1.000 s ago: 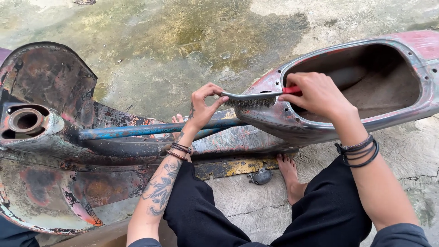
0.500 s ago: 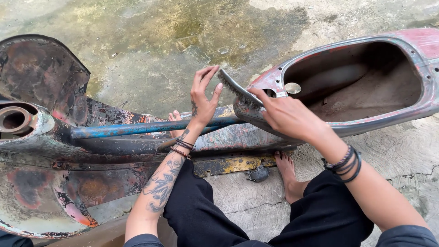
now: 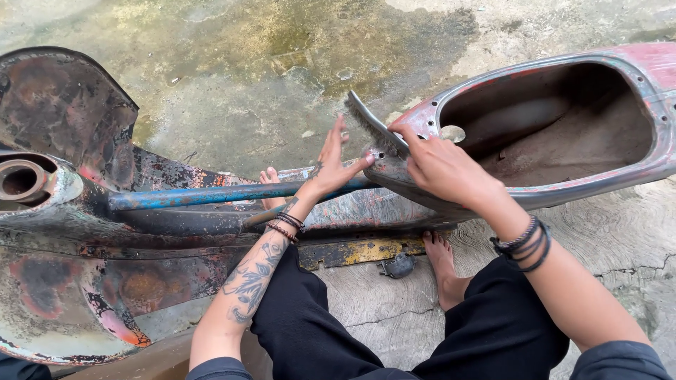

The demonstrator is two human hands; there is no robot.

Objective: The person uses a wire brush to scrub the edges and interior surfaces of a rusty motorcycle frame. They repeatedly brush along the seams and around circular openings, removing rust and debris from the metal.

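The wire brush (image 3: pixel 372 125) lies across the front lip of the rusted scooter shell (image 3: pixel 634 172), just above the middle of the head view. Its long axis runs from about ten o'clock to four o'clock: the free tip points up toward ten o'clock over the bare concrete, and the handle end disappears under the right hand (image 3: pixel 443 165). The bristles show along the upper edge.

The right hand is closed around the handle end, fingers curled over it, knuckles toward the camera, pressed against the shell's nose beside a small round hole (image 3: pixel 455 133). The left hand (image 3: pixel 329 169) is spread wide and flat, holding nothing — its fingertips touch the shell's nose just below the brush, and its heel rests on the blue tube (image 3: pixel 211 195) that runs roughly nine to three o'clock across the frame.

Room to move: toward twelve o'clock there is only stained concrete floor (image 3: pixel 282 63). Toward three o'clock the shell's open tub (image 3: pixel 556 130) is walled by a raised rim. Toward nine o'clock stands the rusted leg shield (image 3: pixel 63 105) with the steering tube (image 3: pixel 21 181). At six o'clock — the person's black-trousered legs and a bare foot (image 3: pixel 443 264).
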